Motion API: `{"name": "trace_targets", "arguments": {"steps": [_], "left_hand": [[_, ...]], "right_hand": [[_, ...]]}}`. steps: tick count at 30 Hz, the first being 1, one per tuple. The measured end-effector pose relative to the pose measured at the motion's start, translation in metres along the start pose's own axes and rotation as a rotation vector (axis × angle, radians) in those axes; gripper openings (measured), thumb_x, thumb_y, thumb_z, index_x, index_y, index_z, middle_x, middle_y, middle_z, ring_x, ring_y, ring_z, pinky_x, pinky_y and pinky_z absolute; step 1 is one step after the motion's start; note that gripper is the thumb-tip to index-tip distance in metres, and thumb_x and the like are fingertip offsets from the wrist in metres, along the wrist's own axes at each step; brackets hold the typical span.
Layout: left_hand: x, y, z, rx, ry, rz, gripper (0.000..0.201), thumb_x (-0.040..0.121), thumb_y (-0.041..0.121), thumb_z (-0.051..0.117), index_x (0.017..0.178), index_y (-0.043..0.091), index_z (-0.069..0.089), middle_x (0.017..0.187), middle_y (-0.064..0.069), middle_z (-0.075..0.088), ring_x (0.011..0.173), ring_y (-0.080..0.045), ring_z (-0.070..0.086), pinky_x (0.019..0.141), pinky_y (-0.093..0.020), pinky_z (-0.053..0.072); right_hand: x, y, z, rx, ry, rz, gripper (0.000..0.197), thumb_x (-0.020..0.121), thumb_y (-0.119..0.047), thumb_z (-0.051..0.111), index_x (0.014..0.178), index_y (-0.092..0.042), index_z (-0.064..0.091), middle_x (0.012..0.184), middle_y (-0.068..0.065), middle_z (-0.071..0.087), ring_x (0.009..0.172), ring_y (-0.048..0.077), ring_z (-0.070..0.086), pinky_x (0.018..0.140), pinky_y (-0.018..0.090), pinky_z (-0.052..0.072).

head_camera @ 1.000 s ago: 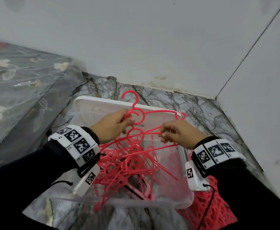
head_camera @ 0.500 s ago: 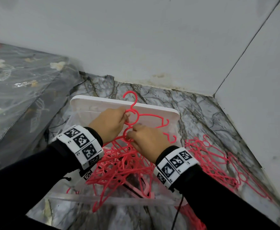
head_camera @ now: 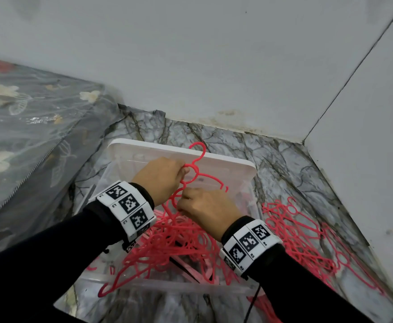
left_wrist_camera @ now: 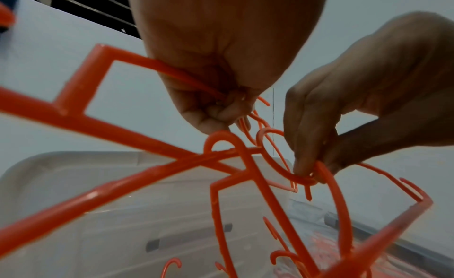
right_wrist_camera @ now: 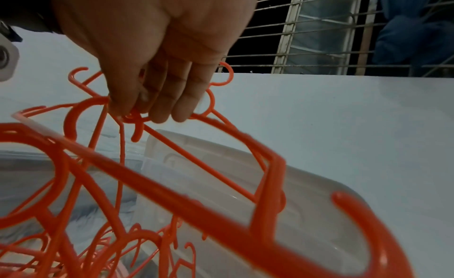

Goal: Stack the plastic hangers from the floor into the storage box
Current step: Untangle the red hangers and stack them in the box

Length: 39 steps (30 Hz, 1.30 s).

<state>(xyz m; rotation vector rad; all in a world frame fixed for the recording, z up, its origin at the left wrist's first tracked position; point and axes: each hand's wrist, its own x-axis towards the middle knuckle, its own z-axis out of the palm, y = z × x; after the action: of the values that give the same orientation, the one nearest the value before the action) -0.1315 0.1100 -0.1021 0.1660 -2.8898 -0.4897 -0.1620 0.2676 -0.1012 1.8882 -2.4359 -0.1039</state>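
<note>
Over the clear storage box [head_camera: 249,289] I hold a tangle of red plastic hangers [head_camera: 167,248] that hangs down into it. My left hand [head_camera: 184,170] grips the neck of the topmost hanger [head_camera: 210,177], just under its hook. Close below it, my right hand [head_camera: 180,202] pinches the round neck ring of another hanger [left_wrist_camera: 280,169] between thumb and fingers [right_wrist_camera: 157,109]. The two hands nearly touch. A second heap of red hangers [head_camera: 302,241] lies on the marble floor right of the box.
The box's white lid [head_camera: 214,159] leans at its far side. A mattress in a floral cover [head_camera: 28,136] stands along the left. Grey walls close the corner behind and to the right [head_camera: 365,159]. A black cable [head_camera: 252,304] hangs from my right wrist.
My right hand has left the hanger's right shoulder and moved left to the necks, close under my left hand. The left hand keeps its hold in the same place.
</note>
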Motion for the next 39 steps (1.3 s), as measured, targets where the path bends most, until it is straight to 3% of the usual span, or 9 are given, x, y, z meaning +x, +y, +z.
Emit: {"name": "trace_targets", "arguments": {"steps": [4,7,11,16,21,27,32,36,39], "left_hand": [[-0.002,0.001,0.003,-0.04,-0.015,-0.021,0.03,0.101,0.029,0.041,0.092,0.011,0.063,0.092,-0.01,0.07,0.088,-0.03,0.062,0.075,-0.036,0.044],[0.0,0.002,0.001,-0.094,-0.027,-0.029,0.027,0.101,0.028,0.042,0.094,0.011,0.062,0.094,-0.007,0.07,0.088,-0.028,0.062,0.071,-0.032,0.038],[0.005,0.008,0.001,-0.144,-0.141,-0.02,0.022,0.102,0.027,0.04,0.102,0.007,0.051,0.097,-0.015,0.065,0.09,-0.032,0.06,0.061,-0.027,0.025],[0.014,0.015,0.0,-0.145,-0.155,-0.009,0.021,0.102,0.021,0.039,0.102,0.006,0.053,0.102,-0.013,0.066,0.093,-0.03,0.06,0.062,-0.023,0.026],[0.017,0.019,0.0,-0.106,-0.144,0.0,0.021,0.1,0.028,0.043,0.082,0.018,0.046,0.089,-0.011,0.065,0.086,-0.029,0.059,0.062,-0.027,0.026],[0.015,0.017,0.008,-0.072,-0.15,-0.006,0.023,0.1,0.031,0.044,0.079,0.021,0.043,0.088,-0.008,0.066,0.086,-0.028,0.06,0.065,-0.029,0.031],[0.017,0.009,0.006,-0.15,-0.108,-0.045,0.019,0.098,0.026,0.049,0.088,0.014,0.06,0.09,-0.004,0.07,0.085,-0.024,0.063,0.065,-0.026,0.035],[0.017,-0.004,-0.001,-0.177,-0.025,-0.12,0.023,0.098,0.029,0.05,0.084,0.013,0.06,0.08,-0.006,0.069,0.08,-0.026,0.063,0.069,-0.034,0.044],[0.016,-0.014,-0.009,-0.388,0.04,-0.192,0.025,0.098,0.023,0.052,0.073,0.021,0.054,0.056,0.002,0.058,0.058,-0.018,0.065,0.056,-0.027,0.046]], "right_hand": [[0.002,-0.002,-0.001,-0.012,-0.028,0.0,0.018,0.093,-0.011,0.047,0.102,-0.01,0.063,0.1,0.008,0.059,0.094,0.03,0.058,0.056,0.036,0.035],[0.004,0.0,-0.001,-0.015,-0.04,0.0,0.02,0.093,-0.01,0.046,0.106,-0.009,0.062,0.104,0.009,0.058,0.098,0.029,0.057,0.06,0.037,0.037],[0.007,0.008,-0.005,0.046,-0.068,0.039,0.023,0.094,-0.011,0.045,0.109,-0.009,0.062,0.107,0.01,0.058,0.102,0.031,0.056,0.065,0.039,0.037],[0.006,0.016,-0.012,0.093,-0.119,0.034,0.025,0.097,-0.017,0.044,0.114,-0.009,0.06,0.118,0.009,0.056,0.11,0.028,0.053,0.078,0.043,0.041],[0.002,0.011,-0.013,0.129,-0.088,-0.027,0.027,0.099,-0.016,0.039,0.112,-0.004,0.059,0.116,0.014,0.056,0.109,0.032,0.052,0.077,0.048,0.043],[-0.001,0.006,-0.002,0.07,-0.061,-0.042,0.021,0.099,-0.013,0.04,0.115,-0.007,0.053,0.113,0.012,0.055,0.104,0.031,0.054,0.08,0.046,0.048],[-0.002,0.005,0.003,0.095,-0.014,0.018,0.025,0.098,-0.018,0.039,0.122,-0.018,0.047,0.103,0.011,0.06,0.1,0.031,0.052,0.075,0.046,0.047],[0.001,0.004,0.003,0.183,0.019,0.082,0.021,0.095,-0.015,0.045,0.114,-0.01,0.054,0.101,0.014,0.059,0.104,0.032,0.051,0.074,0.045,0.044],[0.002,0.011,0.001,0.218,-0.014,0.192,0.015,0.095,-0.014,0.046,0.103,-0.008,0.057,0.1,0.013,0.062,0.1,0.032,0.055,0.079,0.044,0.045]]}}
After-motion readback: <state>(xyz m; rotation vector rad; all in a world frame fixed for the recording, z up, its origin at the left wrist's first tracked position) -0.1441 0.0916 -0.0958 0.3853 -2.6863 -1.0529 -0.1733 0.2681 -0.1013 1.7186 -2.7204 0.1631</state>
